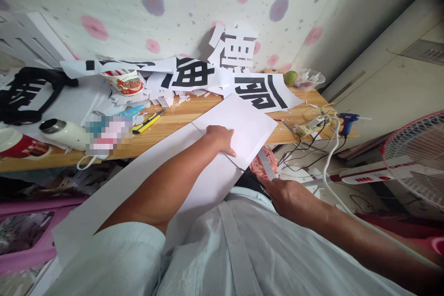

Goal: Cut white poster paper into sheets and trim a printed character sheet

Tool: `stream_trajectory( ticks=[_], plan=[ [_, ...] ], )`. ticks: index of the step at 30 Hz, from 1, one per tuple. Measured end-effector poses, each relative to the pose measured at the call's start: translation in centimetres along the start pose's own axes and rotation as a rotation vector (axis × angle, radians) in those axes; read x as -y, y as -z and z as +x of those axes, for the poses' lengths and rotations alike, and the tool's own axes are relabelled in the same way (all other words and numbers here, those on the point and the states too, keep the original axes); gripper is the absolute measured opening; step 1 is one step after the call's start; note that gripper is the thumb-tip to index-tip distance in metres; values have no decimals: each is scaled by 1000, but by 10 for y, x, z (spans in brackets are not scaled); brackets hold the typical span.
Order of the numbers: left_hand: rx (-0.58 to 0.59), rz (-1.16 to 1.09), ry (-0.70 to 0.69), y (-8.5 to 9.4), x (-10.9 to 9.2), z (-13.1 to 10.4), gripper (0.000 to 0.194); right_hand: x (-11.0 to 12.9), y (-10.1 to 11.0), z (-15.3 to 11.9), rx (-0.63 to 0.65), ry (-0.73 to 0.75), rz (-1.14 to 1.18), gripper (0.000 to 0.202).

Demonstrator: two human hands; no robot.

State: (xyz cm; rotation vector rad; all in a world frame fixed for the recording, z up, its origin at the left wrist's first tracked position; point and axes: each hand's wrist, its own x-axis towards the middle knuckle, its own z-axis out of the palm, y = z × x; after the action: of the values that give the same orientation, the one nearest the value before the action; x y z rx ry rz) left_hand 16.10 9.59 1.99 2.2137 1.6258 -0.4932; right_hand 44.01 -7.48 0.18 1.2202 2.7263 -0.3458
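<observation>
Head view: a person's left hand (220,138) presses half open, thumb spread, on a four-sided white board (255,132), gripping nothing; the board lies over a long white panel (210,182), and both reach past the front edge of a light wooden tabletop (170,124). The right hand (286,193), beyond that edge by the board's near corner, is closed on a flat grey strip (266,164). Toward the tabletop's back left is a red-and-white paper bowl (127,85), its contents unclear to me. At the back right corner, a clear plastic bowl (321,83) contains whitish pieces, beside a round green fruit (290,77). An open-mouthed white bottle (69,135) is near the front edge, left; below, a pink plastic basket (69,202) holds crumpled pale scraps. Wood shows between panel and yellow-and-black utility knife (150,121), and between board and white power strip (312,126).
</observation>
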Motion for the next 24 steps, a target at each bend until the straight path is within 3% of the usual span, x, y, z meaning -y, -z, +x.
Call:
stream_trajectory(
  ticks=[5, 8, 12, 15, 19, 21, 24],
  plan=[
    [14, 14, 1, 1, 1, 1, 124, -8, 10, -15, 170, -125, -14, 50],
    [12, 18, -5, 0, 1, 1, 123, -19, 39, -18, 59, -167, 106, 50],
    [6, 30, -20, 0, 4, 3, 121, -25, 70, -2, 9, -55, 360, 48],
    [14, 45, -55, 4, 8, 4, 112, -16, 62, 23, -62, -21, 431, 49],
    [24, 9, -86, 11, 19, 8, 84, -4, 45, 48, -73, 50, 437, 51],
    [4, -22, -66, 15, 28, 9, 67, -12, 44, 51, -35, 80, 467, 51],
    [-42, -36, -34, 18, 43, 5, 51, -49, 47, 51, -77, 2, 577, 49]
  ],
)
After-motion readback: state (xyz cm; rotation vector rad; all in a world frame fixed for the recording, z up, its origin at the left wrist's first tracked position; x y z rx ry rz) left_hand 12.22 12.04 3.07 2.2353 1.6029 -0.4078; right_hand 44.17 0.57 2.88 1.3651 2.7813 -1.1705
